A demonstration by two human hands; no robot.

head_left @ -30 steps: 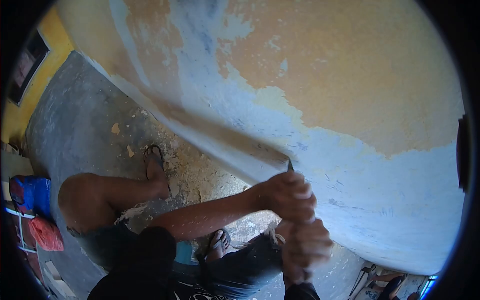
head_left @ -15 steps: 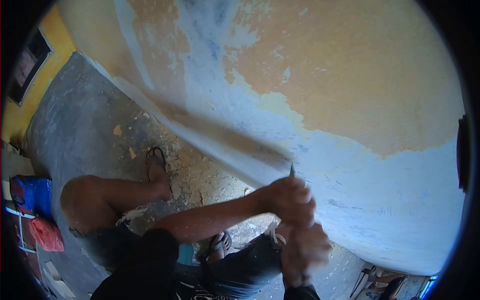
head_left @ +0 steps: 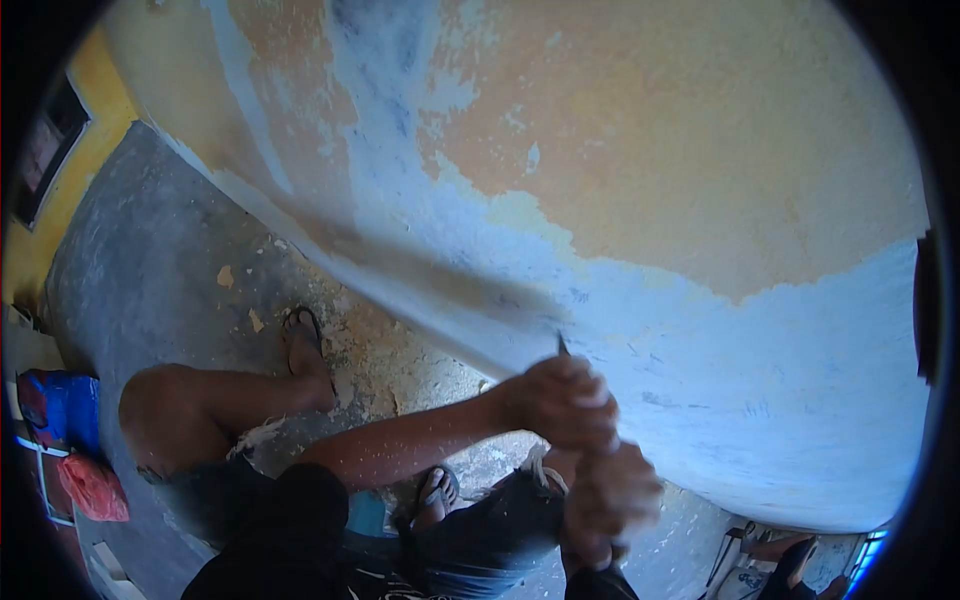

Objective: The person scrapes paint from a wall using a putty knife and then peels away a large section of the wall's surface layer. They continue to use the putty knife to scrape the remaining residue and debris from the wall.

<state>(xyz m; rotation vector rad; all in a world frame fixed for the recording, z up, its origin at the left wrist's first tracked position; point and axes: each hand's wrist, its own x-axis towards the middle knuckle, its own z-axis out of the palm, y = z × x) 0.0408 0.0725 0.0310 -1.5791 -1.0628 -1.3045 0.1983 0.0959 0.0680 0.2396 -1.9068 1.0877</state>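
Note:
My left hand (head_left: 568,402) is wrapped around a scraper, whose thin dark blade (head_left: 562,344) sticks out above the fist, its tip right at the wall (head_left: 690,370). Just below it my right hand (head_left: 612,495), slightly blurred, is closed around the lower part of the same tool. The two fists touch, one above the other, and the handle is mostly hidden inside them. Around the blade the wall is bare whitish plaster with small dark scratches. Higher up, yellowish paint (head_left: 690,180) remains with a ragged edge.
Paint flakes (head_left: 226,276) and crumbs litter the grey floor (head_left: 170,240) along the wall's foot. My bent legs and sandalled feet (head_left: 303,340) are close below. At left lie a blue bag (head_left: 72,408) and a red plastic bag (head_left: 93,487). Another person's leg (head_left: 795,565) shows at lower right.
The view has shifted a little, so the wall sits further left. Both hands keep their grip; the blade tip is slightly lower against the wall.

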